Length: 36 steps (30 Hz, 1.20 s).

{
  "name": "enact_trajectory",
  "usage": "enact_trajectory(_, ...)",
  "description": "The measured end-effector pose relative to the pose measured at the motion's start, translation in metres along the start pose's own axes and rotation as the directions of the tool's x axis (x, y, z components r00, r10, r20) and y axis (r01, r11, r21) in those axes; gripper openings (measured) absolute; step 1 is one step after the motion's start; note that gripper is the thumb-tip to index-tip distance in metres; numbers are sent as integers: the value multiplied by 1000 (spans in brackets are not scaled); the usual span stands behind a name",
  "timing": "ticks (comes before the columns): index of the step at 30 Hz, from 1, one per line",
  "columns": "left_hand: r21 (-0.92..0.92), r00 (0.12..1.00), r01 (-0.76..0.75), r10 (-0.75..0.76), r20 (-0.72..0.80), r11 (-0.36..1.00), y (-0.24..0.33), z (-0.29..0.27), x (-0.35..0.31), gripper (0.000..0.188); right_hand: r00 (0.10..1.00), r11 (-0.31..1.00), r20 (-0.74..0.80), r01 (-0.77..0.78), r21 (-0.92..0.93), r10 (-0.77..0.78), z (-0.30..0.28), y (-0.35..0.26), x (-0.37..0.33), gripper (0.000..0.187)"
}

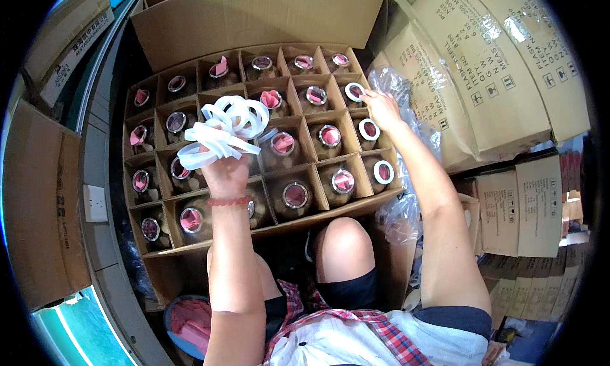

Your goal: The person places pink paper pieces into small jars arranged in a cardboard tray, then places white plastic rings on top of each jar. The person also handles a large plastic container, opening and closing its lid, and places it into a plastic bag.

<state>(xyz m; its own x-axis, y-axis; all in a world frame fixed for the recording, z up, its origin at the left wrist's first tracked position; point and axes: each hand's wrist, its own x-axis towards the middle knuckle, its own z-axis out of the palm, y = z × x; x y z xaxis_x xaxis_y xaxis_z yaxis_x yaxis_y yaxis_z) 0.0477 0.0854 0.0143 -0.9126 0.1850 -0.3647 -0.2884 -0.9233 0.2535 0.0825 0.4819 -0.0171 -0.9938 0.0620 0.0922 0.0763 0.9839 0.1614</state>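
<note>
An open cardboard box (273,229) with dividers holds several silvery-rimmed glass flask liners (294,195), many with pink paper in their mouths. My left hand (227,172) is closed round a bunch of white rings (219,140) above the left middle cells. At the box's right side, the fingers of my right hand (381,108) press on a white ring (354,92) seated on a flask mouth. Two more flasks nearer me in that right column wear white rings, one of them the nearest ring (384,171). The undersides of my right fingers are partly hidden.
Clear plastic wrap (406,220) lies along the box's right side. Beyond it stand stacked cardboard cartons (495,67). A blue tub (170,328) with pink paper sits by my left forearm. The box's raised flap (254,26) stands at the far side.
</note>
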Motion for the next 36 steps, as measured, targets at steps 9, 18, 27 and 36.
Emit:
enact_trajectory(9,5,998,-23,24,-50,1000,1,9,-8,23,974,995,-223,-3,97,24,0,6,-11,34)
enact_trajectory(18,0,999,-21,21,-26,1000,7,1,-2,22,979,967,3,201,-154,-203,-11,13,16,26)
enact_trajectory(27,-35,998,-32,30,-63,999,5,3,-1,20,980,983,196,-55,172,21,-16,5,5,44)
enact_trajectory(36,-103,1000,10,-10,0,995,2,0,0,22,939,857,-245,325,400,-242,-45,-97,7,27)
